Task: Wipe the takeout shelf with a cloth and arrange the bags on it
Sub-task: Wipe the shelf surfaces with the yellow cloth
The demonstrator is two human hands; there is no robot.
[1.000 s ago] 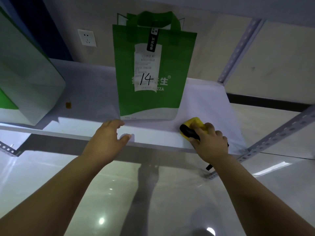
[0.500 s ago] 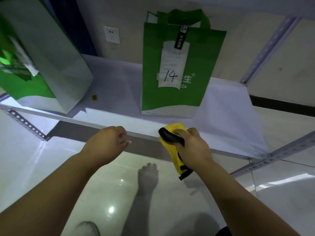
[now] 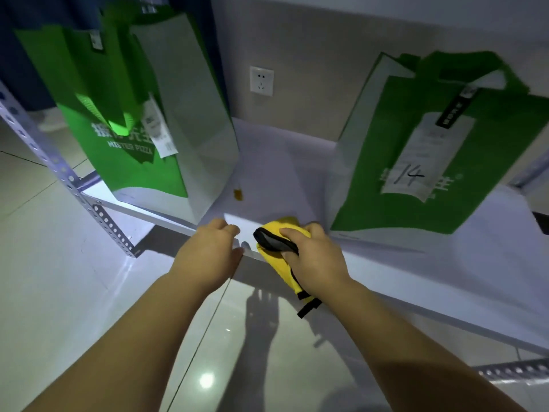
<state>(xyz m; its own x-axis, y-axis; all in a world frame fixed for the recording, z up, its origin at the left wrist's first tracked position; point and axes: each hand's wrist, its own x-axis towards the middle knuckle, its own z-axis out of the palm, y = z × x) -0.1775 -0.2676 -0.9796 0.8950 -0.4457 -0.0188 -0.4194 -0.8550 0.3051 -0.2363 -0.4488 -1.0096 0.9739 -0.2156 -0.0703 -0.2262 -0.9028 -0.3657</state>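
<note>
A person's right hand (image 3: 316, 258) grips a bunched yellow cloth with black trim (image 3: 279, 243) against the front edge of a white takeout shelf on a perforated metal frame (image 3: 463, 275), part of the cloth lying on the shelf surface and its tail hanging below the lip. Just beside it, the left hand (image 3: 208, 255) curls loosely over the same front edge, fingers bent on the lip and holding nothing else. Beyond and to the left of the left hand stands a tall green-and-white non-woven takeout bag printed "MISTER PIZZA" (image 3: 139, 120), its base close to the shelf's front-left corner. Beyond and to the right of the right hand stands a second green takeout bag bearing a receipt marked "14" (image 3: 430, 162), its near bottom corner just beside the cloth. Between the two bags, straight ahead of the hands, a strip of bare shelf runs back to the wall, broken only by a small amber-coloured speck (image 3: 237, 194) near the left bag. A white wall socket (image 3: 261, 81) sits above that gap. Right of the right hand the shelf front lies bare along its edge. Below the hands, glossy pale floor tiles (image 3: 74, 292) show beneath the shelf.
</note>
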